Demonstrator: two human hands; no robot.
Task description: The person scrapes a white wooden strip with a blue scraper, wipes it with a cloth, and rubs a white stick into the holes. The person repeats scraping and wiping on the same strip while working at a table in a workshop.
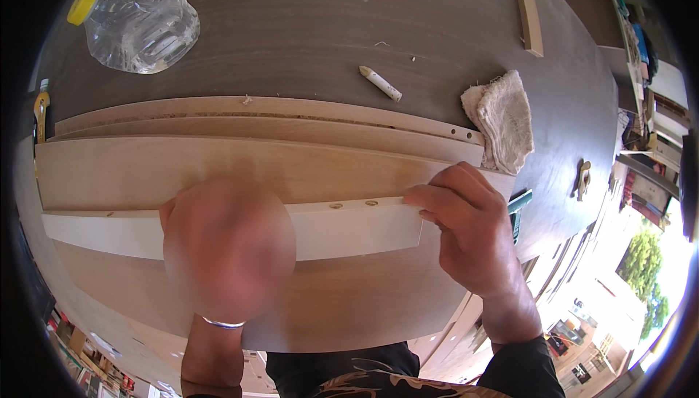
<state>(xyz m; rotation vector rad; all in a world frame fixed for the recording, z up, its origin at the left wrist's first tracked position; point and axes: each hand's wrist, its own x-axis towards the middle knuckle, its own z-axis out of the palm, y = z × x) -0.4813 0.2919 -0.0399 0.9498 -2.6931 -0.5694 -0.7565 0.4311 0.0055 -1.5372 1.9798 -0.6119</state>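
A long white-faced wooden strip [357, 230] lies across the pale boards in front of me, with oval holes along its upper edge. My left hand [226, 252] is over the strip left of its middle. A round blur covers most of that hand and hides its fingers, apart from a bit at the strip's far edge. At the strip's right end, my right hand [470, 227] is closed, thumb and forefinger pinching its upper corner. Beyond the strip lies a wide pale board [218, 168], with a narrower board [291, 112] with two round holes behind it.
On the dark tabletop [291, 26] are a clear bottle [145, 26] with a yellow cap, a whitish crayon-like stick [380, 83] and a folded cloth [502, 117]. A wooden batten [528, 12] lies at the far right. A green-handled tool [518, 205] is beside my right hand.
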